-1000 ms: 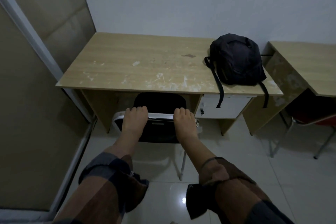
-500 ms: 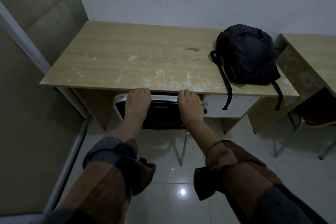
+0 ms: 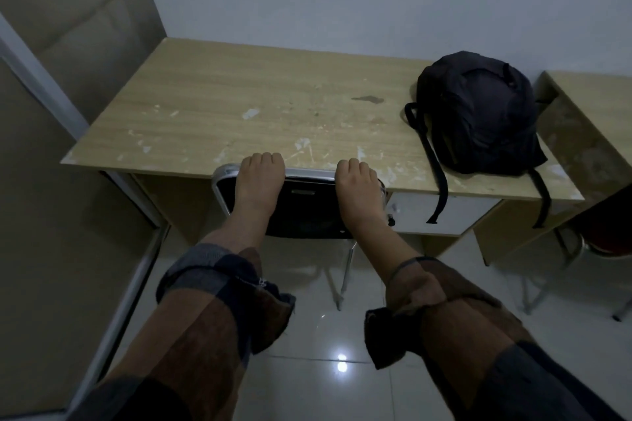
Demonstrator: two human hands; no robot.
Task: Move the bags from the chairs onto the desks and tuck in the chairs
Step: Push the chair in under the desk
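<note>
Chair [image 3: 301, 202] now further under desk [image 3: 239, 106]

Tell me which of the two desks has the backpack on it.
The larger desk directly ahead holds the black backpack near its right end; the second desk at the right edge shows no bag.

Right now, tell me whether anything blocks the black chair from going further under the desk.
Nothing visible does. Both hands, left hand and right hand, grip the top rail of the black chair, whose back already meets the front edge of the desk. The backpack sits on top, to the right. The space underneath is hidden.
</note>
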